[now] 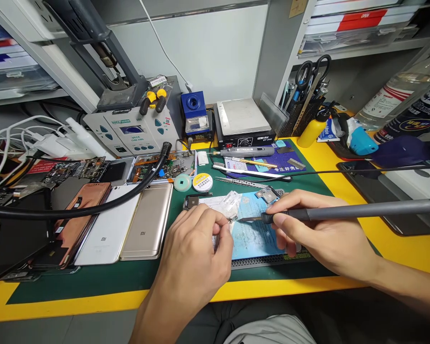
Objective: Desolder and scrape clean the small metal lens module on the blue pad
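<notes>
In my right hand [326,239] is a slim dark soldering iron [361,209], gripped near its front and lying almost level. Its narrow tip points left, right by a small metallic part [232,218]; whether the two touch I cannot tell. My left hand [197,248] is closed, thumb and forefinger pinched at that small part, and much of what lies under the fingers is hidden. Beneath both hands lies a blue sheet [254,241] with worn marks. A small clear plastic bag [231,204] rests on it, and a little circuit module [267,194] sits beside my right fingertips.
Two phone back shells, one gold [146,224] and one white [105,229], lie left on the green mat [129,277]. A thick black hose [93,209] arches over them. Behind are tweezers [240,182], a brush [251,172], a hot-air station [132,131] and a heating plate [243,117].
</notes>
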Available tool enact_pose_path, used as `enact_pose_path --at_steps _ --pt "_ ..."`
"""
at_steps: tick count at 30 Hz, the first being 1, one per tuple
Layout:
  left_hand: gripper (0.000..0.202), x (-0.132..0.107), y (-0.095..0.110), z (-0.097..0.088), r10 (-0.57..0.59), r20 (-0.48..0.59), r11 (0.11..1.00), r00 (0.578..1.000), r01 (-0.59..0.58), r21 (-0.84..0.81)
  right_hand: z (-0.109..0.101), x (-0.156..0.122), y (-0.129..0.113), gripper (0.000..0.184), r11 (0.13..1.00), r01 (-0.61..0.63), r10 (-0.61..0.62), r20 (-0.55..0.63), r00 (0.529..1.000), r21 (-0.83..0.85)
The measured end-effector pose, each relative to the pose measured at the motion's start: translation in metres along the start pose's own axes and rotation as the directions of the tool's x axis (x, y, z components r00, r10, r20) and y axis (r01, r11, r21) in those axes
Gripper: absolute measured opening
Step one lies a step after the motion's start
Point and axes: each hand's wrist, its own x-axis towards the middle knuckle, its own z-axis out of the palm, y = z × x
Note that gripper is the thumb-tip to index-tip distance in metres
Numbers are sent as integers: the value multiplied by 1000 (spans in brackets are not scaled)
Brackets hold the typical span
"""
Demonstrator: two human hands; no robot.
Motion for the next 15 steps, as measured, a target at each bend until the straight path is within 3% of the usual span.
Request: enact_pose_path --at_steps 15 --pt "18 1 1 -1 -1 10 1000 1000 1 8 0 0 -5 10 1000 -11 11 -3 1000 -26"
